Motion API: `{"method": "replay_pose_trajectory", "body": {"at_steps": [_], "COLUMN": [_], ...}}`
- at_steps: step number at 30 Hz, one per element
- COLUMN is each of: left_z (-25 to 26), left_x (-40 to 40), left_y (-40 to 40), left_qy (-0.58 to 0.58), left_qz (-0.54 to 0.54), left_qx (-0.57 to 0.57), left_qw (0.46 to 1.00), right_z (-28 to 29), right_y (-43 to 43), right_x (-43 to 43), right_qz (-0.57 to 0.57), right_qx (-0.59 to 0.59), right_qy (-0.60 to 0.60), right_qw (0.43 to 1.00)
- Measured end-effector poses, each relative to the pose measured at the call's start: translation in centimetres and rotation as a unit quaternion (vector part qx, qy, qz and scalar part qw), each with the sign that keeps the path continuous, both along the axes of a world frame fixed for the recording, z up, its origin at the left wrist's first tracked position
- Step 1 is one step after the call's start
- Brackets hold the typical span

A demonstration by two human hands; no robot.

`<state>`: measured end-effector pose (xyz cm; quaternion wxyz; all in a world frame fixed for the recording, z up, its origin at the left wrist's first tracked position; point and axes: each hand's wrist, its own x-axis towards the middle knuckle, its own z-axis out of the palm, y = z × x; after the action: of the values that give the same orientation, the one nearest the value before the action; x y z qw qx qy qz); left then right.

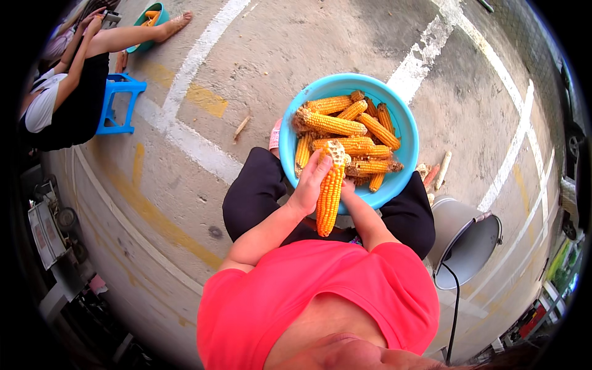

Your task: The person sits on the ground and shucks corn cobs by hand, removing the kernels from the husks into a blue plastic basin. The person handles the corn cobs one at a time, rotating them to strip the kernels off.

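Observation:
A blue plastic basin (410, 134) sits between my knees, filled with several dried corn cobs (330, 124) bearing yellow kernels. My left hand (311, 184) grips one orange-yellow corn cob (329, 199) over the basin's near side, thumb on top. That cob's far end is bare of kernels and shows pale core; its lower part is still covered. My right hand (348, 187) is just right of the held cob, partly hidden behind it, near the cobs in the basin. Its fingers are mostly out of sight, so what it touches is unclear.
A grey metal bucket (451, 231) lies tilted at the right, with a black cord by it. Stripped cobs (443, 170) lie on the concrete beyond it. At upper left, another person sits beside a blue plastic stool (121, 99) and a green basin (159, 18) holding corn.

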<state>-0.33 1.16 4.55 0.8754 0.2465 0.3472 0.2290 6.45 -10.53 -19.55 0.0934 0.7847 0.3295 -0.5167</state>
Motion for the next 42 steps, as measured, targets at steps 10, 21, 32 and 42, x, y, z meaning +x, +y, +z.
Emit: {"method": "replay_pose_trajectory", "body": {"at_steps": [10, 21, 32, 42], "left_z": [-0.3, 0.0, -1.0, -1.1], "left_x": [0.2, 0.7, 1.1, 1.7], "left_y": [-0.3, 0.0, 1.4, 0.1], "left_qy": [0.006, 0.026, 0.064, 0.201], "left_qz": [-0.010, 0.018, 0.108, -0.044], "left_qx": [-0.003, 0.030, 0.197, 0.421], "left_qw": [1.000, 0.999, 0.972, 0.883], "right_z": [-0.8, 0.3, 17.7, 23.6], "right_y": [0.7, 1.5, 6.3, 7.3], "right_x": [0.3, 1.3, 7.3, 6.6], "right_qz": [0.011, 0.008, -0.273, -0.424], "right_qx": [0.034, 0.008, 0.163, 0.296], "right_qy": [0.042, 0.015, 0.283, 0.464], "right_qw": [0.998, 1.000, 0.905, 0.719]}}
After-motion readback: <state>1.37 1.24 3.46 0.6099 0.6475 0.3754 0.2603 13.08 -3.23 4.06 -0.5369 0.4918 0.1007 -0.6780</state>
